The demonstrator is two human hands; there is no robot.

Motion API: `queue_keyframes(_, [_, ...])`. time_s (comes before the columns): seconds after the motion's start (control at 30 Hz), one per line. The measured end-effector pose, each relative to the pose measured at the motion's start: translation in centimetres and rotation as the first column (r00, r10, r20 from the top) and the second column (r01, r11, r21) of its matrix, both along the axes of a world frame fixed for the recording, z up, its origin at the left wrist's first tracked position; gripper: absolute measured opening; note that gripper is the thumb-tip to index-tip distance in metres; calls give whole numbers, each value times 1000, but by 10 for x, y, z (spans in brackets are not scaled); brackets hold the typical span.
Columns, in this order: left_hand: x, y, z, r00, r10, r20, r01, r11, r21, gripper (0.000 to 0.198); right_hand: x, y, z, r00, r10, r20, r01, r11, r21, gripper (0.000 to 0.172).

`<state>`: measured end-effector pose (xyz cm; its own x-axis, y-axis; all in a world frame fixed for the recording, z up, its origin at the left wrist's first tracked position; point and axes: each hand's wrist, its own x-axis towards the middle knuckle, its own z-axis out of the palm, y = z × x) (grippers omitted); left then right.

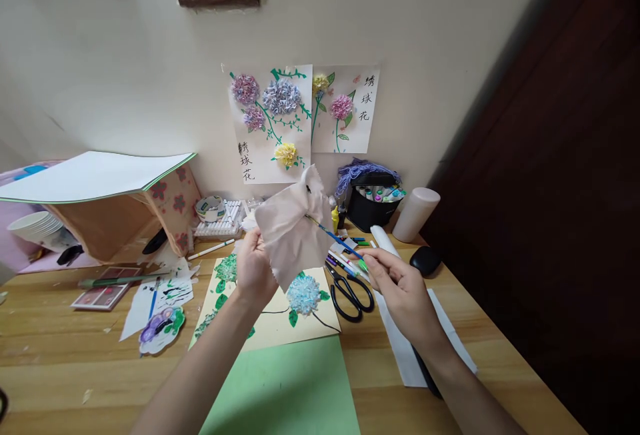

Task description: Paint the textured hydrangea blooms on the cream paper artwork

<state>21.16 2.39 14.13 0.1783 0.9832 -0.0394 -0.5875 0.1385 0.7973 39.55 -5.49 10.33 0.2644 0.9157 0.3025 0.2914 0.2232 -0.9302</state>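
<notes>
My left hand point(254, 265) is closed on a crumpled white tissue point(287, 225), held up above the table. In my right hand point(395, 282) is a thin blue paintbrush point(340, 240), gripped between thumb and fingers. The brush's tip end meets the middle of the tissue, near a small dark stain. Beneath my hands lies a cream sheet point(277, 327) with a pale blue flower point(303, 294), green leaves and dark stems, partly hidden by my left arm. A green sheet point(290, 388) extends below it, toward me.
Black-handled scissors point(353, 294) and several markers lie right of the artwork. A paint palette point(161, 330) sits at left beside a paint-marked paper point(173, 292). Farther back are a black marker case point(373, 208), a pale cylinder point(417, 214) and a floral box point(173, 208).
</notes>
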Motion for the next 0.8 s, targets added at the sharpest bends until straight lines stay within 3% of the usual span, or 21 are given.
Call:
queue_keyframes(0.13, [6, 5, -6, 992, -23, -127, 35, 995, 91, 35, -3, -2, 3, 999, -8, 49, 7, 1000, 30, 27])
queue_keyframes(0.3, [8, 14, -8, 961, 161, -224, -106, 965, 239, 24, -6, -7, 3, 978, -46, 202, 21, 992, 123, 23])
queue_keyframes(0.43, [4, 15, -8, 942, 219, -254, -133, 940, 314, 25, -6, -11, 2, 929, -111, 354, 29, 973, 231, 20])
queue_keyframes(0.67, [2, 16, -8, 939, 191, -285, -104, 950, 296, 25, -6, -10, 0, 828, -193, 527, -49, 911, 410, 25])
queue_keyframes(0.8, [-6, 29, -2, 922, 344, -178, -289, 917, 275, 27, -2, -16, 1, 839, -239, 488, 23, 913, 407, 24])
